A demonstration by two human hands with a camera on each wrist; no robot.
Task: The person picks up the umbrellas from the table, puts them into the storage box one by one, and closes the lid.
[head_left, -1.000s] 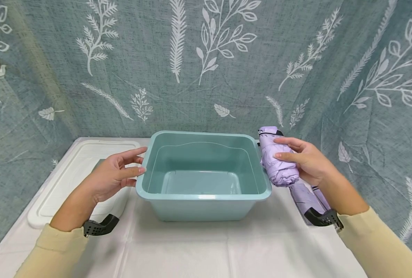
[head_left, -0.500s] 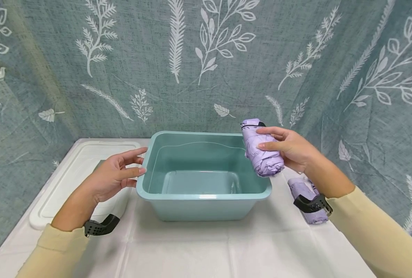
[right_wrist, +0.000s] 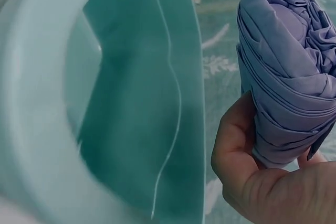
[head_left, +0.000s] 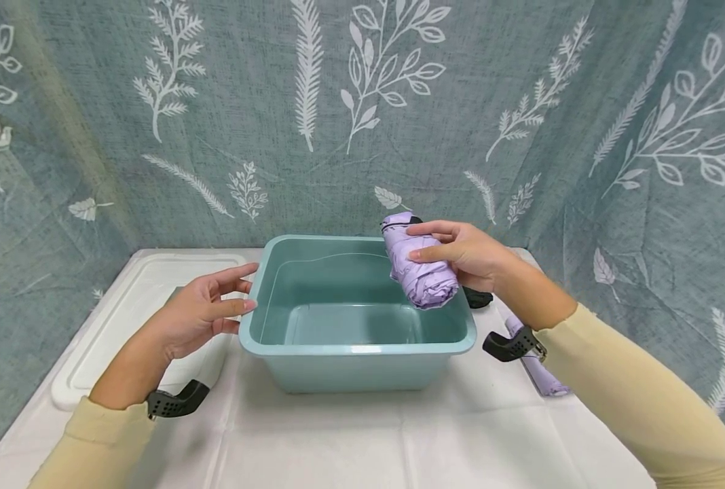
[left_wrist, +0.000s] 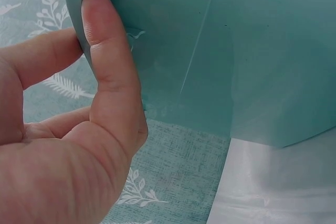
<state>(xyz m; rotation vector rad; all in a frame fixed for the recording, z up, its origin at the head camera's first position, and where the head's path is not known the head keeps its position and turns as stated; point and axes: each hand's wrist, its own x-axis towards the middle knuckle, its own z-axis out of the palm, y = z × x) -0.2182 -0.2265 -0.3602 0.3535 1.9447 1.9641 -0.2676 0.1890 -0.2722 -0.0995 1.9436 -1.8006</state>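
Observation:
A teal plastic tub (head_left: 356, 349) stands upright on the table. At its left rim rests my left hand (head_left: 200, 309); in the left wrist view the thumb lies against the wall under the rim and a finger touches the edge. My right hand (head_left: 466, 258) holds a rolled lilac folding umbrella (head_left: 420, 265) over the tub's right side, thumb near and fingers on the far side. Pleated fabric wraps the umbrella (right_wrist: 289, 72), and a black band circles its far end. Part of the tub's right rim is hidden behind the umbrella and hand.
A white lid (head_left: 112, 326) lies at the left, partly under my left forearm. Right of the tub are a black object (head_left: 477, 297) and a lilac cloth-like piece (head_left: 542, 373), partly covered by my right wrist. A leaf-patterned curtain (head_left: 313, 183) hangs behind.
My right hand has carried the umbrella leftward, from beside the tub's right rim to over its opening. The black object has come into sight. My left hand has stayed at the rim.

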